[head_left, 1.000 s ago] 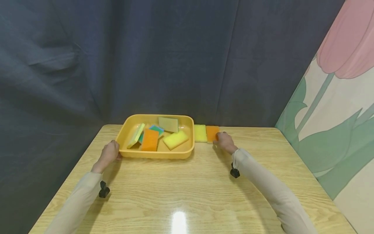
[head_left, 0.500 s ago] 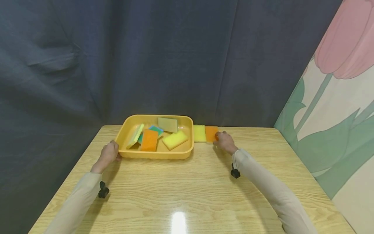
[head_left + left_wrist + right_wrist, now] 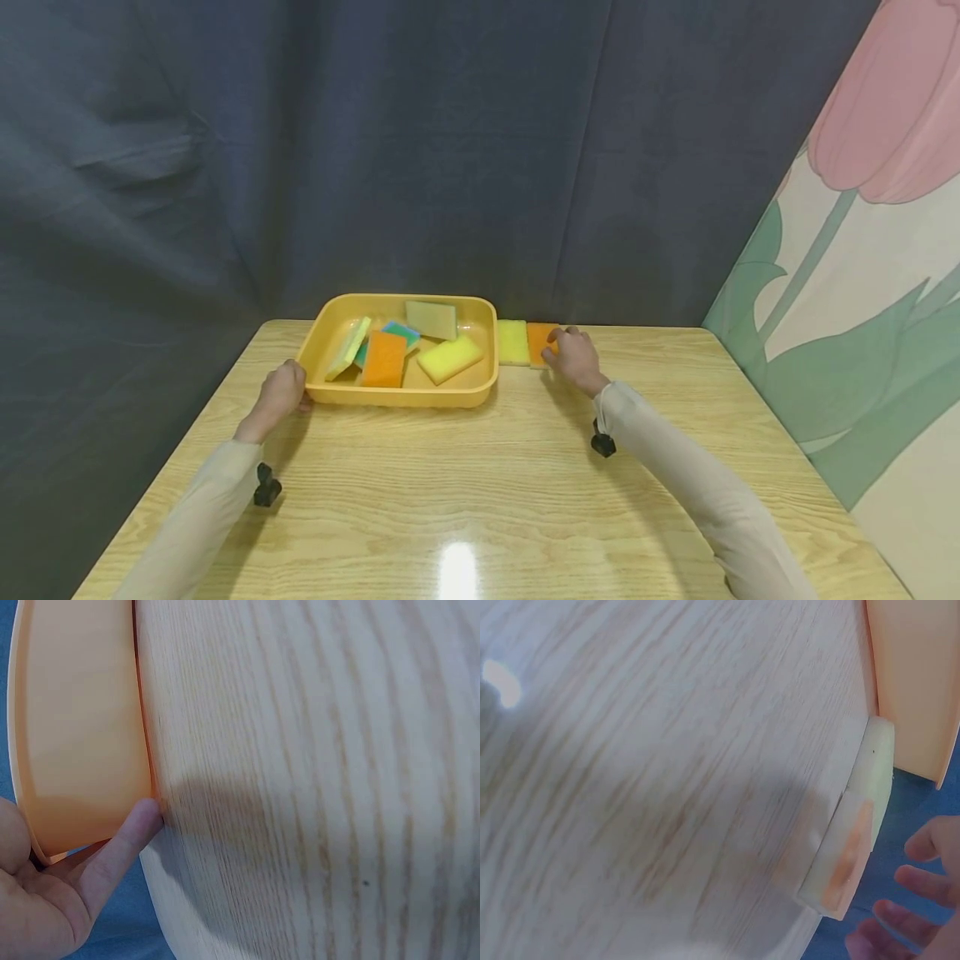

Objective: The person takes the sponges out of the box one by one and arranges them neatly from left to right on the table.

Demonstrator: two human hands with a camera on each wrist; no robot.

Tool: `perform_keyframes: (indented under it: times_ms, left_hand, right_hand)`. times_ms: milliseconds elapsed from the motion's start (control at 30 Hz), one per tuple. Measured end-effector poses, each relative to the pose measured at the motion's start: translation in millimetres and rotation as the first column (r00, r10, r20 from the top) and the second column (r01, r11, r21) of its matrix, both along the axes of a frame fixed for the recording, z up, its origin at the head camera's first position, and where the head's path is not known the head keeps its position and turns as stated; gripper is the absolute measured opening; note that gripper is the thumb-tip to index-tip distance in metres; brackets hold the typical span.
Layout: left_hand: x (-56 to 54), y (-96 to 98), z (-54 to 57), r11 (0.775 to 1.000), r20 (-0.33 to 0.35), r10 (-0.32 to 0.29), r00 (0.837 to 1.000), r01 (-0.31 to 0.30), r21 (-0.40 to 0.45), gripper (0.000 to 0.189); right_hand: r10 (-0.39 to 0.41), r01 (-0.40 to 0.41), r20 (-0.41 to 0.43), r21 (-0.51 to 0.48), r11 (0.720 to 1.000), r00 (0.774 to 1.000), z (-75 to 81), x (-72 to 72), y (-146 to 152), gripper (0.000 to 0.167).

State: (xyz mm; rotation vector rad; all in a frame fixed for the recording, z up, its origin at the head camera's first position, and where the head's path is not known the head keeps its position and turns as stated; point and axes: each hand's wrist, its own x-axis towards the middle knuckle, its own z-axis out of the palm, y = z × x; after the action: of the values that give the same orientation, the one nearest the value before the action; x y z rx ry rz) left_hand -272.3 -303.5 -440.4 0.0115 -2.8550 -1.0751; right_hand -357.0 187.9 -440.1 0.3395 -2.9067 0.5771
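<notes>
A yellow plastic bin stands at the back of the table. My left hand grips its near left corner; in the left wrist view the thumb is at the rim and a finger reaches the lower edge. Right of the bin, a yellow sponge and an orange-topped sponge lie flat side by side. My right hand is over the right edge of the orange-topped sponge, its fingers loosely bent and apart from it in the right wrist view, holding nothing.
Inside the bin lie several sponges: a leaning yellow one, an orange one, a blue-green one, a pale one and a flat yellow one. A dark curtain hangs behind the table.
My right hand has let go of the orange-topped sponge and lifted slightly, its fingers spreading. The left hand and the bin have stayed in place.
</notes>
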Motion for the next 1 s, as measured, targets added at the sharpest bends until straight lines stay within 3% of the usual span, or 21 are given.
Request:
perform_keyframes:
  times_ms: [467, 600, 1000]
  left_hand:
    - [-2.9, -0.4, -1.0, 0.999, 0.004, 0.02, 1.0, -0.019, -0.043, 0.037]
    - [-2.0, -1.0, -2.3, 1.0, 0.011, 0.021, 1.0, -0.021, -0.019, 0.037]
    - [-1.8, -0.1, -0.7, 0.998, 0.001, 0.019, 1.0, -0.019, -0.067, 0.037]
  right_hand:
    - [0.013, -0.019, -0.145, -0.041, 0.999, 0.989, 1.6, 2.8, -8, 0.021]
    - [0.023, -0.031, -0.155, -0.05, 0.998, 0.988, 4.8, 4.3, -11, 0.021]
    - [0.046, -0.059, -0.201, -0.06, 0.996, 0.979, 4.9, 2.4, -18, 0.021]
